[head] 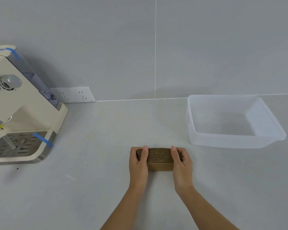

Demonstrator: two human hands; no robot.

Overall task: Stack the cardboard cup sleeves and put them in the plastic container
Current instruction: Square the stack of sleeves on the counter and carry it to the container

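Note:
A stack of brown cardboard cup sleeves [159, 159] stands on edge on the grey counter, its corrugated edges facing up. My left hand [138, 161] grips the stack's left end and my right hand [181, 161] grips its right end, thumbs over the top. The ends of the stack are hidden under my fingers. A translucent plastic container [226, 140] sits empty to the right and a little further back, apart from the stack.
A cream countertop appliance [23, 105] with a metal drip tray and blue tape strips stands at the left. A white double wall socket [73, 95] is behind it. The grey tiled wall rises at the back of the counter.

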